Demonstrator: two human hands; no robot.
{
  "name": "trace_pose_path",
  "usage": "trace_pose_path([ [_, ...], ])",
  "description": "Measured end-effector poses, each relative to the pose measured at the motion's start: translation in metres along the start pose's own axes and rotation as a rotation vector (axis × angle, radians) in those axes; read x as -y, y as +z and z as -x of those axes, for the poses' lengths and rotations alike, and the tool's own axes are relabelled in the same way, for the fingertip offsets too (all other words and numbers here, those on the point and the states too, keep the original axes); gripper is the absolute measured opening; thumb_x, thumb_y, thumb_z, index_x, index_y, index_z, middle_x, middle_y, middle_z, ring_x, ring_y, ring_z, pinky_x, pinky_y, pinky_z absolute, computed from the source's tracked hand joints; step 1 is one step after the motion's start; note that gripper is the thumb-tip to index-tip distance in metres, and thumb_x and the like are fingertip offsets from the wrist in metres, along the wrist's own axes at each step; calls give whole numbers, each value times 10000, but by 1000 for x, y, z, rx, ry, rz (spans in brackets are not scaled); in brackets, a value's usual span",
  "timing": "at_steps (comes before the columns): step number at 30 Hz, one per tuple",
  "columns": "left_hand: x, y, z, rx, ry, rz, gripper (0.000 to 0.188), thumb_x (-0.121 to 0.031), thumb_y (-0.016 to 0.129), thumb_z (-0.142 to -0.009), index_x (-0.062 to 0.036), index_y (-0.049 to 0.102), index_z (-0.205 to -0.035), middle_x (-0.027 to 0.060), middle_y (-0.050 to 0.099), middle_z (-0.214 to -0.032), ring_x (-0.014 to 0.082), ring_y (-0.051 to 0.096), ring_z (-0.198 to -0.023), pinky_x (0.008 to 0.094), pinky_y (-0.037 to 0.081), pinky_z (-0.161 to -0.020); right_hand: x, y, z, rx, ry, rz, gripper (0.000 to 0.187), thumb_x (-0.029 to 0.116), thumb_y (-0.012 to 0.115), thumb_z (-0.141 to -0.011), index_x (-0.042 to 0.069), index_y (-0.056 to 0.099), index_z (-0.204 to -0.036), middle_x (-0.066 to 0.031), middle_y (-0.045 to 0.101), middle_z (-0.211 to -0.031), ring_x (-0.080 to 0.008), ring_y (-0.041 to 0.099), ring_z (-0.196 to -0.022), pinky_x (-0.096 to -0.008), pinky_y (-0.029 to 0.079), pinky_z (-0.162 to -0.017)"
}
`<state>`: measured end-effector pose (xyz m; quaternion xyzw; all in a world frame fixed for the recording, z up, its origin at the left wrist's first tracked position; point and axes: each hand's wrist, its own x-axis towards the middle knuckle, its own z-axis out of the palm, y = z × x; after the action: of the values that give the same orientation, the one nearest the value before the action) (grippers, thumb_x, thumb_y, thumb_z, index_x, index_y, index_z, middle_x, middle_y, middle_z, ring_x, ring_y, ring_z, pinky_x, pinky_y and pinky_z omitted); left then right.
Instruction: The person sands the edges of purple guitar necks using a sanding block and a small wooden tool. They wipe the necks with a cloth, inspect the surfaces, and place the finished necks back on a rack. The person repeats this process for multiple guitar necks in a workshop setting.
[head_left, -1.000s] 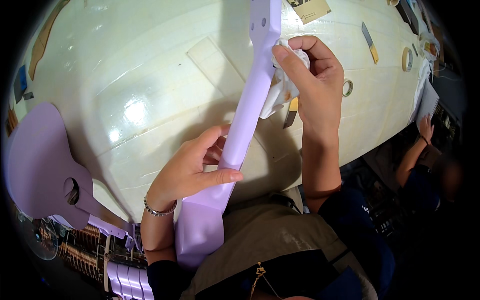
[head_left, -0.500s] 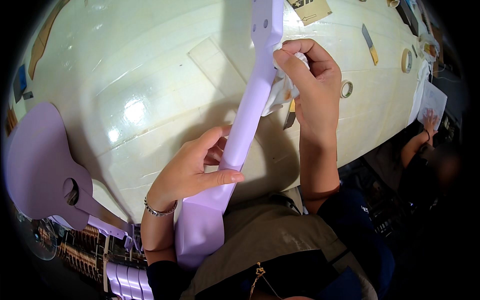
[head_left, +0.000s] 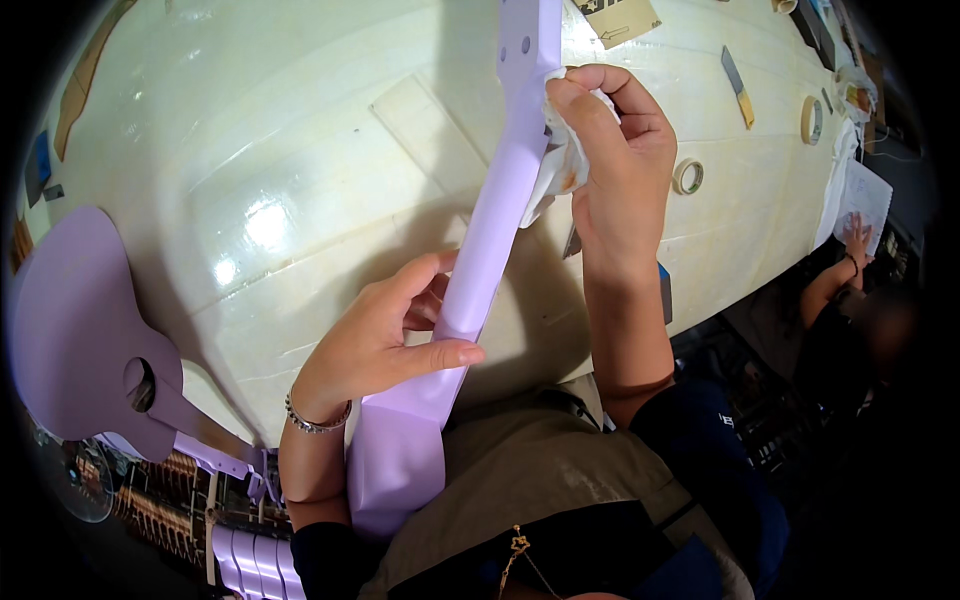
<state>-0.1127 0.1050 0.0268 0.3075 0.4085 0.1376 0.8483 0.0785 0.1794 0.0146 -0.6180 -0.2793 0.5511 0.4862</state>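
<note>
A lilac guitar neck (head_left: 488,220) slants from my lap up over the table, its headstock (head_left: 532,45) at the top edge. My left hand (head_left: 375,325) grips the neck near its thick heel (head_left: 400,450), thumb across the front and fingers curled behind. With thumb and fingers pinched together, my right hand (head_left: 630,160) holds a crumpled white cloth (head_left: 562,170) against the neck's right edge, just below the headstock. Brown stains mark the cloth. Part of a blade (head_left: 572,243) shows beside my right wrist.
At left stands a lilac guitar (head_left: 75,310), with more lilac necks (head_left: 255,560) below. On the pale table (head_left: 320,170) lie a yellow-handled knife (head_left: 738,88), tape rolls (head_left: 689,177) and a cardboard piece (head_left: 618,22). Another person's hand (head_left: 858,240) rests on a white sheet at far right.
My right hand and the cloth have shifted slightly up and left along the neck. A blue item now shows beside my right forearm. My left hand keeps its grip.
</note>
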Motion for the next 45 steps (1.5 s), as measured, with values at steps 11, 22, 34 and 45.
trace_pose_path([
  [11,0,1,1,-15,-7,1,555,-171,753,-734,10,462,-1171,62,581,-880,134,592,-804,273,489,-724,4,-5,-7,-45,-32,-218,188,99,657,-785,-15,579,-912,-46,609,-805,-86,570,-692,-190,437,-555],
  [22,-2,1,1,-12,-8,21,587,-179,749,-737,11,446,-1202,67,581,-896,136,588,-814,288,493,-743,11,4,-2,82,-159,202,245,30,716,-715,21,493,-815,-46,588,-750,-61,550,-659,-176,438,-571],
  [34,-9,3,5,99,-140,-22,521,-182,609,-839,-3,372,-1266,69,586,-943,157,594,-875,294,466,-782,18,-7,-22,-225,-649,104,229,104,723,-754,33,531,-857,-40,580,-812,-87,533,-703,-215,411,-594],
  [45,-85,25,88,-235,156,-270,193,-217,410,-954,-36,394,-1022,39,529,-749,144,587,-662,283,485,-636,42,-91,74,-66,-636,621,258,66,505,-850,-3,538,-1096,-120,561,-1100,-240,499,-1070,-325,341,-949],
])
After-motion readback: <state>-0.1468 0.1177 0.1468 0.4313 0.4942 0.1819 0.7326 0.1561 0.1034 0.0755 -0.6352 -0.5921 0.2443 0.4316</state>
